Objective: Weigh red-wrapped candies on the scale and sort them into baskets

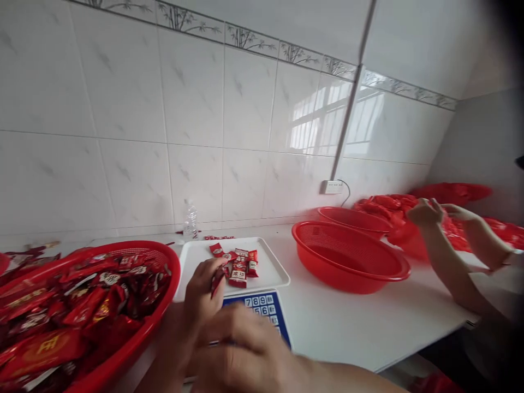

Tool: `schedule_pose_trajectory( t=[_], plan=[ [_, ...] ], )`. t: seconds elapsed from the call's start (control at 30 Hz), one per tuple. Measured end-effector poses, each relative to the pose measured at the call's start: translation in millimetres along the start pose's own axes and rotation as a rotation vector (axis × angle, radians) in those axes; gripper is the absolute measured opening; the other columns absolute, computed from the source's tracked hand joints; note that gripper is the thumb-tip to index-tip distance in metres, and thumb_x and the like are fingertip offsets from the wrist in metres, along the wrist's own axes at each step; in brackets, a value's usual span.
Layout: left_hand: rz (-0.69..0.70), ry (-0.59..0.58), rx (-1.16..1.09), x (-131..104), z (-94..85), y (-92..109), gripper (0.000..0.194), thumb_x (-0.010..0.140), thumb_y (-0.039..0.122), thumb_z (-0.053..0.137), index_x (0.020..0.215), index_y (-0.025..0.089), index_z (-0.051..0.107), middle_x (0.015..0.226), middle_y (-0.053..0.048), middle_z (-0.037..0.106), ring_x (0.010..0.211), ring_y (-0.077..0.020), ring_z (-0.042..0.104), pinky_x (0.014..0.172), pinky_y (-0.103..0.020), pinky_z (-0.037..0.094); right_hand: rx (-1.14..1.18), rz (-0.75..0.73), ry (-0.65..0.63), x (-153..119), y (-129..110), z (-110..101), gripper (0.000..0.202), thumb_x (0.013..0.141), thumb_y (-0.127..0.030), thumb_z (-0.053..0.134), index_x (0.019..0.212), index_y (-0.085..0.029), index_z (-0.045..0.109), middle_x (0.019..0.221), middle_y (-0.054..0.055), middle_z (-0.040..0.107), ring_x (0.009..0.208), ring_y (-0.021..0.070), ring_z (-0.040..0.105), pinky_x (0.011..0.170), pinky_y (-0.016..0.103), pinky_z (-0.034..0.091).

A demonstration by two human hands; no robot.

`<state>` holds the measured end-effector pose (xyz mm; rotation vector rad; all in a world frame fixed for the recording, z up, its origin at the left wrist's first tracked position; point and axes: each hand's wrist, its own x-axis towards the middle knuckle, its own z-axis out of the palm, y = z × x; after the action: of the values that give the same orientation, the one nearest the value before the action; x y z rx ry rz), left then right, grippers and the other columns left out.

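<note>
My left hand is over the near edge of a white weighing tray, its fingers closed on a red wrapped snack packet. Several more small red packets lie on the tray just beyond it. Closer to the camera, my right hand passes over the scale's blue keypad and covers part of it. Its fingers look curled but are smeared by motion, so what they hold, if anything, is hidden. To the left stands a red basket heaped with red packets.
Two red plastic baskets, a nearer one and a farther one, stand right of the scale. A clear bottle is by the wall. At right, another person's hands are near red plastic bags. A power strip hangs on the tiles.
</note>
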<state>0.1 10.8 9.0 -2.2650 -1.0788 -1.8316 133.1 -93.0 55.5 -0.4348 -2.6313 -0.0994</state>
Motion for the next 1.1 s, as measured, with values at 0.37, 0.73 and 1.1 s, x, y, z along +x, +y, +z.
schedule_pose_trajectory(
  t=[0.37,0.73,1.1],
  plan=[
    [-0.025,-0.231,-0.151,-1.7,4.2,21.1,0.017,0.087,0.022,0.048,0.096,0.022,0.062,0.092,-0.006,0.068,0.087,-0.0204,0.063,0.078,-0.037,0.052,-0.048,0.219,0.307,-7.8,72.2,-13.7,0.021,0.092,-0.013,0.043,0.096,-0.016,0.063,0.092,0.009,0.066,0.084,0.0182,0.06,0.072,0.033,0.053],
    [-0.541,-0.07,-0.657,-0.8,3.5,22.4,0.046,0.088,0.055,0.042,0.113,0.02,0.06,0.122,-0.01,0.06,0.119,-0.0242,0.052,0.097,-0.037,0.046,0.826,0.672,0.365,6.4,93.6,-11.0,0.011,0.083,-0.028,0.058,0.081,-0.017,0.056,0.07,0.001,0.065,0.066,0.0121,0.062,0.065,0.03,0.053],
    [-0.68,0.381,-0.766,11.7,-1.7,6.7,0.047,0.089,0.054,0.039,0.109,0.017,0.059,0.112,-0.011,0.062,0.091,-0.0207,0.064,0.066,-0.028,0.057,0.037,0.514,-0.217,-30.6,103.2,-2.1,0.057,0.083,-0.041,0.061,0.135,-0.023,0.046,0.141,0.009,0.046,0.137,0.0312,0.026,0.11,0.059,0.016]
  ],
)
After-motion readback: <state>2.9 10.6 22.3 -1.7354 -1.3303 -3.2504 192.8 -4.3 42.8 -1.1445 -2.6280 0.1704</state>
